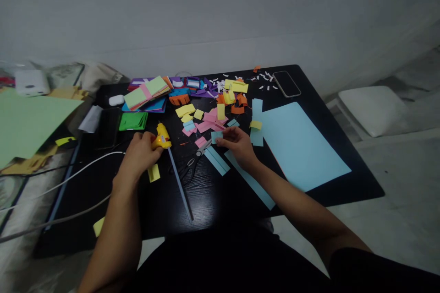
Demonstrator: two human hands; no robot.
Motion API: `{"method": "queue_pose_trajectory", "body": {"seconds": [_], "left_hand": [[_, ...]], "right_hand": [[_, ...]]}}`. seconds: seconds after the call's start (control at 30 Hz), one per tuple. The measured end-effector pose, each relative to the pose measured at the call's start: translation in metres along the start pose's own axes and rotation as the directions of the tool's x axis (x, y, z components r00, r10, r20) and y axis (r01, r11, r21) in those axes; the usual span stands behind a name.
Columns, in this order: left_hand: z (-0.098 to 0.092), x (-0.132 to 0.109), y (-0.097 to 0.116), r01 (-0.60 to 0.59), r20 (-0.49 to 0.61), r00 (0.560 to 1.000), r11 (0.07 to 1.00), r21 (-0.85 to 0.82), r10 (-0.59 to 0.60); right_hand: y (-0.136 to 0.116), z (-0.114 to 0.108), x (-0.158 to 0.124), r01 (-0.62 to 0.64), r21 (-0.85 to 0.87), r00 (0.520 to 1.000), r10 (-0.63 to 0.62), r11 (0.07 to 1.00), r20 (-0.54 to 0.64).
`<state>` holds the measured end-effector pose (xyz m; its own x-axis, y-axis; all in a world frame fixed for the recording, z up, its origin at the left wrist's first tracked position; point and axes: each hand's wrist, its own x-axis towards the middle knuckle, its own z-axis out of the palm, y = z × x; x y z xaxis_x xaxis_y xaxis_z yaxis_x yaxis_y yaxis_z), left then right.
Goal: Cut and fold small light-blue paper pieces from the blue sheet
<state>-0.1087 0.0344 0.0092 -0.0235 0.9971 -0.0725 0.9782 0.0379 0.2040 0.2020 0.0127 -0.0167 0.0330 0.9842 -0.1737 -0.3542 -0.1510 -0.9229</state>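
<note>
My left hand (141, 152) is closed round the handle of a yellow glue gun (162, 138), with a long glue stick (181, 188) jutting out of it toward me. Between the fingertips of my right hand (238, 145) is a small light blue paper piece (216, 136). Scissors (193, 163) with dark handles lie between my hands, their blades by a blue paper strip (217, 161). Under my right wrist runs a longer blue strip (254, 183). Pink paper pieces (211, 120) are heaped just beyond the right fingers.
A large light blue sheet (305, 146) covers the table's right side, with a phone (287, 84) behind it. Stacked coloured papers (147, 93), green papers (133, 121) and a white earbud case (116, 100) stand back left. A white cable (85, 168) crosses the left side.
</note>
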Motion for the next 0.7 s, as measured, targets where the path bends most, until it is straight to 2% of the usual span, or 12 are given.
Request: {"method": "queue_pose_trajectory", "body": {"seconds": [0.1,0.17,0.27,0.33,0.4,0.5,0.7], "left_hand": [[0.003,0.004,-0.006,-0.019,-0.098,0.995,1.000,-0.002,0.019],[0.000,0.002,-0.001,-0.053,-0.186,0.982,0.998,-0.042,0.044],[-0.005,-0.007,0.024,-0.200,-0.353,0.928,0.957,-0.210,0.117],[-0.004,-0.018,0.048,-0.320,-0.383,0.908,0.869,-0.379,0.167],[0.002,-0.028,0.070,-0.395,-0.298,0.915,0.760,-0.516,0.272],[0.015,-0.039,0.092,-0.399,-0.179,0.908,0.647,-0.650,0.380],[0.028,-0.041,0.096,-0.241,-0.037,0.936,0.564,-0.789,0.349]], "right_hand": [[-0.001,0.001,-0.002,-0.040,-0.008,0.999,0.040,0.999,0.016],[-0.001,0.001,-0.004,-0.065,-0.040,0.996,0.067,0.997,0.051],[0.002,0.003,-0.007,-0.055,-0.101,0.992,0.066,0.993,0.110],[0.005,0.005,-0.010,-0.034,-0.140,0.987,0.056,0.990,0.149],[0.007,0.007,-0.013,-0.019,-0.169,0.981,0.052,0.985,0.189],[0.009,0.011,-0.018,0.004,-0.182,0.973,0.038,0.983,0.228],[0.010,0.014,-0.020,0.040,-0.195,0.969,0.009,0.980,0.245]]}}
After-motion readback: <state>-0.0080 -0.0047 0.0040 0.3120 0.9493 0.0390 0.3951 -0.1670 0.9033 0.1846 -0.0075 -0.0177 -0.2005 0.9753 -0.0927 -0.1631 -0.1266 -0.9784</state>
